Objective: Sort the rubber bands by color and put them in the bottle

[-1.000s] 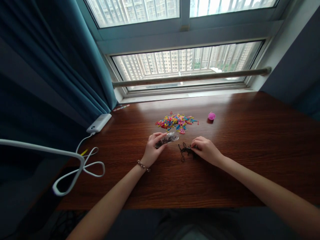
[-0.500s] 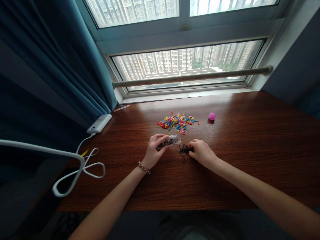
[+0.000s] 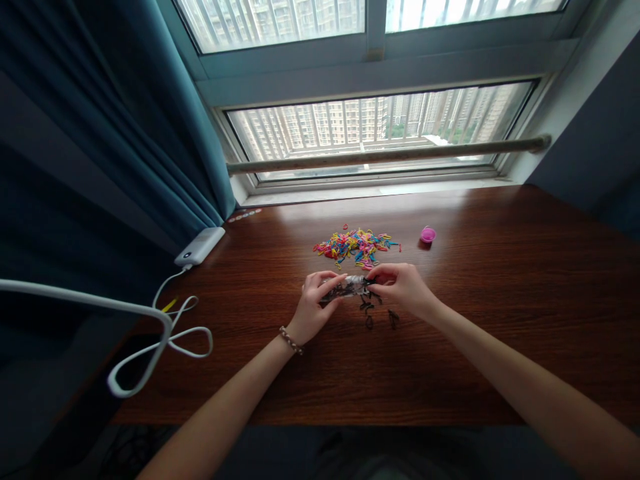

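Observation:
My left hand point(image 3: 320, 293) is closed around a small clear bottle point(image 3: 354, 285) lying on its side, with dark rubber bands inside it. The bottle's mouth points right. At that mouth, my right hand point(image 3: 400, 287) pinches some black rubber bands point(image 3: 370, 282) between thumb and fingers. Below it, several loose black rubber bands point(image 3: 367, 305) lie on the wooden table point(image 3: 450, 373). Just beyond both hands spreads a pile of coloured rubber bands point(image 3: 350, 245), in red, yellow, blue and pink. My fingers partly cover the bottle.
A pink cap point(image 3: 428, 235) sits at the right of the coloured pile. On the left stand a white power bank point(image 3: 200, 245) and a looped white cable point(image 3: 190, 328). A blue curtain point(image 3: 190, 133) hangs at the table's left, and a window point(image 3: 385, 120) lies behind.
My right hand has moved up and left from the black pile to the bottle's mouth, carrying some black bands. A few black bands now lie apart on the right.

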A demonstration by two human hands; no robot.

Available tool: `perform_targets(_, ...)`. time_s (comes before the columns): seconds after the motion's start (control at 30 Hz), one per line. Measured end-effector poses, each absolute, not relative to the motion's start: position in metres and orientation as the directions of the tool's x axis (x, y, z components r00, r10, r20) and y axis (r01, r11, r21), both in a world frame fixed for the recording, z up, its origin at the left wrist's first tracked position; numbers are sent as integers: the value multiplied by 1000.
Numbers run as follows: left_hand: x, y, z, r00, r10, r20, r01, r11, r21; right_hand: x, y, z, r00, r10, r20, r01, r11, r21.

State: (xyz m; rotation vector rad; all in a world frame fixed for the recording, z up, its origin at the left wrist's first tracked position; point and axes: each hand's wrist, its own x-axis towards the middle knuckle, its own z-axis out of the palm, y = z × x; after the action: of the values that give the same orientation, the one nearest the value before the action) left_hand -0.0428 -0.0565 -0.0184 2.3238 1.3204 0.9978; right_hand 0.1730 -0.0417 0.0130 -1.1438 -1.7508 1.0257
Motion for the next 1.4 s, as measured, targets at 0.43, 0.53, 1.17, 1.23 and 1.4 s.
perform_targets(0.43,-43,-55,-18,307,852,425,620,-518,590,165,-46,24,-191,941,278,304,326,-895)
perform_targets(0.53,-43,-55,-18,304,858,413,606,-509,611,162,-48,20,-182,956,228,149,256,-955)
perform_targets(1.17,-40,-52,-22,157,931,329,223,-358,907,177,-56,24,-73,855,513,312,508,-803)
perform_targets(1.23,-31,-54,-17,176,946,273,68,-289,955,178,-60,20,-155,858,489,312,512,-800)
perform_targets(1.4,5,-58,-2,294,932,212,-201,-156,967,177,-71,11,-284,828,484,380,560,-736)
